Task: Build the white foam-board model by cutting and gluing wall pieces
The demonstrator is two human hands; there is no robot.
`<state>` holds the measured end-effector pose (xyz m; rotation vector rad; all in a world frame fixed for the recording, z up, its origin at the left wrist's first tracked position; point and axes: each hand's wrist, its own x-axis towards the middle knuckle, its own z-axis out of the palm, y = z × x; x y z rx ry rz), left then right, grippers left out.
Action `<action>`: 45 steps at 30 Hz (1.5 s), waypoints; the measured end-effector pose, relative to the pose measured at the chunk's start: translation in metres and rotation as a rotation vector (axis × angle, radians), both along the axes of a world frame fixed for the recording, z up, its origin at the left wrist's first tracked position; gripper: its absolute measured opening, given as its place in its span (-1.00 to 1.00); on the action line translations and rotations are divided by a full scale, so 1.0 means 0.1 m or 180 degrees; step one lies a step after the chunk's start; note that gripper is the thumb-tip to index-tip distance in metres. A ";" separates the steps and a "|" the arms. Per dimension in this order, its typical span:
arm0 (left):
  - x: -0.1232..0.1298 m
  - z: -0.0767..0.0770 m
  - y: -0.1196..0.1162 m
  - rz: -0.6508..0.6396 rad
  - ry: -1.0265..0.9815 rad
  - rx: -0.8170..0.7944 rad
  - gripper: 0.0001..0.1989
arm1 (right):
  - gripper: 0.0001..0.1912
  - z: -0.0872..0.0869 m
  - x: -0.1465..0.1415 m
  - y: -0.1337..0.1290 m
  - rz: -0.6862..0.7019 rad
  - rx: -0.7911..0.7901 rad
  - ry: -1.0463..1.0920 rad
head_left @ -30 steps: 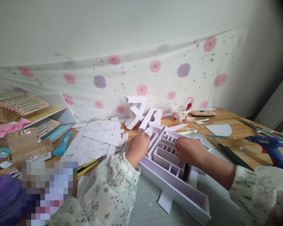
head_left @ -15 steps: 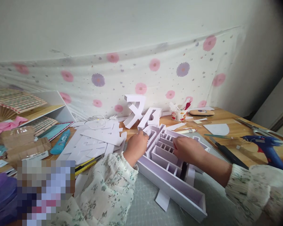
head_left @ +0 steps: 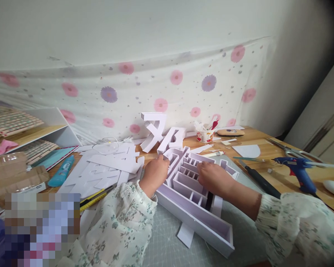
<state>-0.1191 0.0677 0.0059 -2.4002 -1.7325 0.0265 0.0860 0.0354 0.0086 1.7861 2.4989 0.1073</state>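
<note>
A white foam-board character (head_left: 194,208), built of upright walls with narrow compartments, lies at a slant on the grey cutting mat (head_left: 167,237). My left hand (head_left: 155,171) is closed on its left upper part, fingers curled against the walls. Across from it, my right hand (head_left: 215,178) is closed over the small partitions on the right side, its fingertips hidden. A dark strip (head_left: 209,201) shows within the frame under my right wrist. Just behind stand two white board characters, one (head_left: 154,133) propped upright and a smaller one (head_left: 172,139) leaning beside it.
White cut board sheets (head_left: 100,167) and a yellow utility knife (head_left: 96,198) lie on the left. To the right are a blue glue gun (head_left: 296,168), a black-handled tool (head_left: 261,180) and scissors (head_left: 292,150). A paper cup (head_left: 205,136) stands at the back.
The whole view has shifted, so things appear farther left and a white rounded object shows at the right. Both hands keep their places on the foam-board character.
</note>
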 end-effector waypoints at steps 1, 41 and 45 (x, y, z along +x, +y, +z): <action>0.00 0.01 0.00 0.0000 0.0010 -0.0009 -0.67 | -0.74 -0.01 0.00 0.00 0.0000 -0.0004 -0.0002; -0.04 -0.07 0.09 -0.0132 -0.0097 0.0109 -0.64 | -0.99 0.42 0.73 -0.14 0.0196 -0.0935 0.2020; -0.06 -0.09 0.11 -0.0182 -0.0139 0.0126 -0.64 | -0.95 0.41 1.03 -0.60 0.0676 -0.1270 0.2204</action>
